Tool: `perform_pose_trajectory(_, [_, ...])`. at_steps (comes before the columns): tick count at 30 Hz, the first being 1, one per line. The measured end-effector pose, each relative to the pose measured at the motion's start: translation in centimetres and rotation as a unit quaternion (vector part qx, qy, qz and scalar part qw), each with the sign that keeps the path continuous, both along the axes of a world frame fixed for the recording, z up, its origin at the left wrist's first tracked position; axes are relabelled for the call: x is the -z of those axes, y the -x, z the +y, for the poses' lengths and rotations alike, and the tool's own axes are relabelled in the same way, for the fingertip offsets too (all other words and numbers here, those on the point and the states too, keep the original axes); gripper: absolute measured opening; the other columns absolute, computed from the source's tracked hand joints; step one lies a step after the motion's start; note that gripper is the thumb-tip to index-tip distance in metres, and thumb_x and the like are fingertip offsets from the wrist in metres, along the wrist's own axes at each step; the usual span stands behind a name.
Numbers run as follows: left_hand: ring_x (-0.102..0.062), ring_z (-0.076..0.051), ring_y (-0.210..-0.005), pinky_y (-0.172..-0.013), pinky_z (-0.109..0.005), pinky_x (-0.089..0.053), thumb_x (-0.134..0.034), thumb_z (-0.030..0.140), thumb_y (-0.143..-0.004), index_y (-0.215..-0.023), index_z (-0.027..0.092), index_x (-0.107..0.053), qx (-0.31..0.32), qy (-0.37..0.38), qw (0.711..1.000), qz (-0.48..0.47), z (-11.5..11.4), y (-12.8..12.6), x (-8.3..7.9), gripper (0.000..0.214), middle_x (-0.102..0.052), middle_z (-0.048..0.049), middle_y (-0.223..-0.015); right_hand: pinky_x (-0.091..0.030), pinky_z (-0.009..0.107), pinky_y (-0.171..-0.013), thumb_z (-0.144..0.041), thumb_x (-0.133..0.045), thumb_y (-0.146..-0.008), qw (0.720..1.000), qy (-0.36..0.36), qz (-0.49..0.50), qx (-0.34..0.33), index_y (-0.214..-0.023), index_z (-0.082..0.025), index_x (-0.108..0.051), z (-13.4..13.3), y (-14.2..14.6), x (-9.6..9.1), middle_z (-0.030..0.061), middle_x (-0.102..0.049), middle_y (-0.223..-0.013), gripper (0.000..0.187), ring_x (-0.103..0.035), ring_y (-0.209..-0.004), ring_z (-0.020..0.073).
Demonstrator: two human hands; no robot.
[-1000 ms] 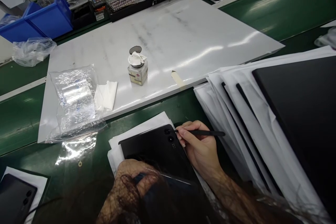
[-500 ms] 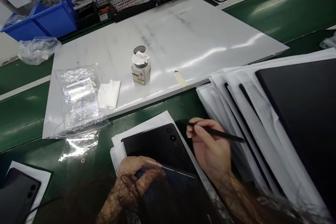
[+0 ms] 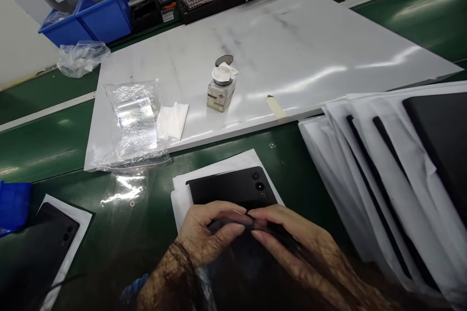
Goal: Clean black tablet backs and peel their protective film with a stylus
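Note:
A dark glossy panel, tilted up and reflective, stands over a black tablet back with two camera rings at its top right. My left hand pinches the panel's upper edge between thumb and fingers. From the right, my right hand meets that edge, its fingertips nearly touching those of the left. A dark, blurred length between its fingers looks like a slim black tool; its tip is hidden. Beneath the tablet back lie white sheets.
Black panels in white sleeves lean at right. On the grey board are an open glass jar, a clear bag and folded white wipes. Another tablet back lies at left, near a blue bin.
My right hand has moved left and down with the slim black tool, from beside the sleeves to the panel's edge. My left hand still grips the panel. The view has shifted left.

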State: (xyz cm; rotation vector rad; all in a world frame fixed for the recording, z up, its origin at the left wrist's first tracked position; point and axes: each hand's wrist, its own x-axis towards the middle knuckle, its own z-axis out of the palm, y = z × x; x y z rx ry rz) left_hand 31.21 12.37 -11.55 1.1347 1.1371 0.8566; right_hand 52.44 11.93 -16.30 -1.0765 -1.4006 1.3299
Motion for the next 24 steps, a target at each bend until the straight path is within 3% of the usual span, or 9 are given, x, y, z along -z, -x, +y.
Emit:
perform_pose_trajectory(2, [-0.073,-0.024,-0.082,-0.075,-0.032,-0.057,-0.061,0.020,-0.080,-0.093,0.021,-0.071,-0.005,0.002,1.000,0.013,-0.1,0.1,0.4,0.016,-0.078,-0.0050,-0.083,-0.079,0.041,-0.073,-0.053,-0.090,-0.096,0.995,-0.057,-0.075,-0.030,-0.118,-0.044,-0.097,0.7,-0.9,0.1,0.0071,-0.090,-0.098,0.024,-0.087,-0.084,0.0320])
perform_pose_trajectory(5, [-0.073,-0.023,-0.076,-0.070,-0.029,-0.058,-0.063,0.025,-0.078,-0.085,0.024,-0.073,-0.002,0.006,0.999,0.037,-0.2,0.1,0.8,0.012,-0.078,-0.0018,-0.077,-0.077,0.040,-0.081,-0.083,-0.070,-0.102,0.992,-0.094,-0.086,0.016,-0.113,-0.039,-0.097,1.4,-2.4,0.3,0.0126,-0.086,-0.106,0.053,-0.085,-0.093,0.0310])
perform_pose_trajectory(7, [-0.074,-0.022,-0.074,-0.068,-0.027,-0.058,-0.062,0.027,-0.079,-0.087,0.026,-0.073,0.004,0.011,0.999,0.046,-0.3,0.1,0.9,0.014,-0.078,0.0009,-0.078,-0.076,0.037,-0.081,-0.075,-0.079,-0.101,0.996,-0.060,-0.063,0.027,-0.102,-0.037,-0.095,1.6,-2.8,0.3,0.0116,-0.082,-0.106,0.042,-0.082,-0.086,0.0269])
perform_pose_trajectory(10, [-0.074,-0.021,-0.071,-0.067,-0.025,-0.058,-0.062,0.028,-0.078,-0.087,0.023,-0.073,0.007,-0.013,0.998,0.060,-0.3,0.1,1.2,0.015,-0.078,-0.0007,-0.078,-0.072,0.033,-0.068,-0.048,-0.099,-0.090,1.000,-0.004,-0.005,-0.005,-0.087,-0.034,-0.089,1.7,-2.6,0.2,0.0077,-0.079,-0.096,0.018,-0.074,-0.069,0.0205])
perform_pose_trajectory(14, [-0.074,-0.019,-0.067,-0.064,-0.022,-0.058,-0.063,0.025,-0.078,-0.086,0.019,-0.073,0.010,-0.052,0.996,0.069,-0.3,0.0,1.8,0.014,-0.079,-0.0038,-0.080,-0.068,0.030,-0.059,-0.040,-0.102,-0.087,1.000,0.010,0.027,-0.001,-0.083,-0.032,-0.087,1.9,-1.6,0.4,0.0057,-0.078,-0.082,0.018,-0.075,-0.069,0.0218])
perform_pose_trajectory(21, [-0.074,-0.019,-0.067,-0.063,-0.022,-0.058,-0.062,0.025,-0.079,-0.087,0.021,-0.073,0.014,-0.075,0.993,0.089,-0.2,0.0,1.8,0.014,-0.079,-0.0024,-0.079,-0.073,0.035,-0.067,-0.037,-0.105,-0.083,0.999,0.031,0.038,0.006,-0.078,-0.031,-0.087,1.8,-1.0,0.5,0.0072,-0.080,-0.078,0.020,-0.078,-0.073,0.0243])
perform_pose_trajectory(24, [-0.074,-0.018,-0.068,-0.064,-0.022,-0.058,-0.061,0.024,-0.080,-0.088,0.021,-0.073,0.018,-0.079,0.992,0.097,-0.2,-0.1,1.7,0.014,-0.078,-0.0020,-0.080,-0.073,0.036,-0.065,-0.032,-0.104,-0.083,0.999,0.008,0.047,0.006,-0.079,-0.032,-0.088,1.7,-0.7,0.6,0.0067,-0.081,-0.077,0.017,-0.078,-0.070,0.0244])
